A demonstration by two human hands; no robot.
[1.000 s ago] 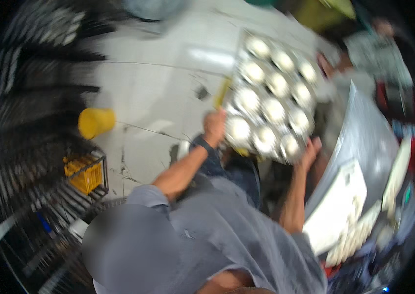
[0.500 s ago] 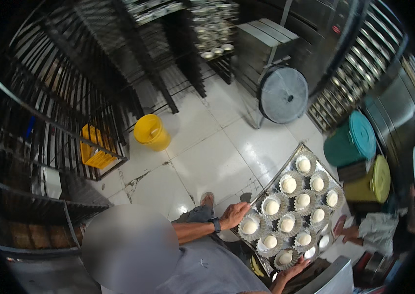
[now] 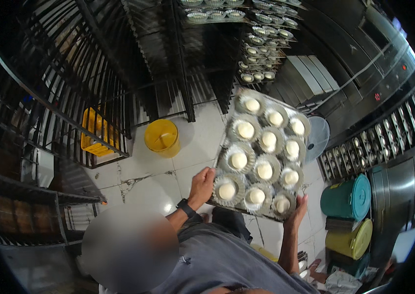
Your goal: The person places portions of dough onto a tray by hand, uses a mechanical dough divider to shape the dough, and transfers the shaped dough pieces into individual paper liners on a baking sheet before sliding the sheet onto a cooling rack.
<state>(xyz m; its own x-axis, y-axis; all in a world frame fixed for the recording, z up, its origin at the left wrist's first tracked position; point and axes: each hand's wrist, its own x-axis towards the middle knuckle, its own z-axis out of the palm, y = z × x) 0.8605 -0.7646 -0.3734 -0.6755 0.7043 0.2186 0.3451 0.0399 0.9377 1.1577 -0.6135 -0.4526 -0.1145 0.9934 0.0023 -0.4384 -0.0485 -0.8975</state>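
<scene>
Dark metal rack, barred. Yellow plastic crate, behind its bars. Yellow bucket, open-topped, on white floor tiles. Left hand, banded at the wrist; fingers curled around the tray's near-left corner. Metal baking tray, slightly askew, held between both hands before the torso; contents: twelve pale dough balls, each in a fluted tin. Right hand, gripping the near-right corner, fingers partly hidden. Teal lidded bin, just beyond a yellow-lidded bin.
</scene>
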